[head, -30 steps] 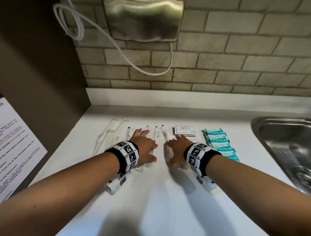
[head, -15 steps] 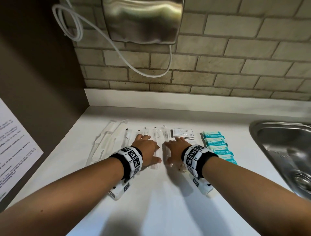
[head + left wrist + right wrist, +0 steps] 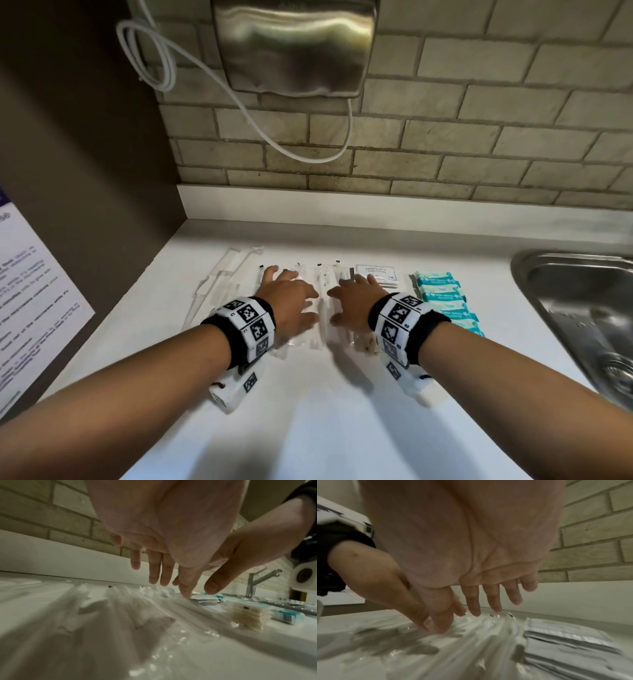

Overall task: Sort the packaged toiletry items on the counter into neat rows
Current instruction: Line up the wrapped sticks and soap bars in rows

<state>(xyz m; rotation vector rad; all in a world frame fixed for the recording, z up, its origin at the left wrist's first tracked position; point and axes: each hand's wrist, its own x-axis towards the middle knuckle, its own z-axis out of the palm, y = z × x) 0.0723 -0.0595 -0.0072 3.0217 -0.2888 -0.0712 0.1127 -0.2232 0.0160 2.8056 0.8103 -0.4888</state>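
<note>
A white counter carries a row of packets: long clear-wrapped packets at left, a stack of flat white shampoo sachets right of them, then overlapping teal wipe packs. A steel sink lies far right; a brick wall stands behind.

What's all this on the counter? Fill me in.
A person is sorting packaged toiletries on a white counter beside a steel sink. Both hands lie flat, fingers straight, over a row of long clear-wrapped packets: the left hand and the right hand sit side by side, thumbs nearly meeting. To the right are a stack of white shampoo-with-conditioner sachets, then a column of teal packets. More clear sleeves lie to the left. Neither hand grips anything.
</note>
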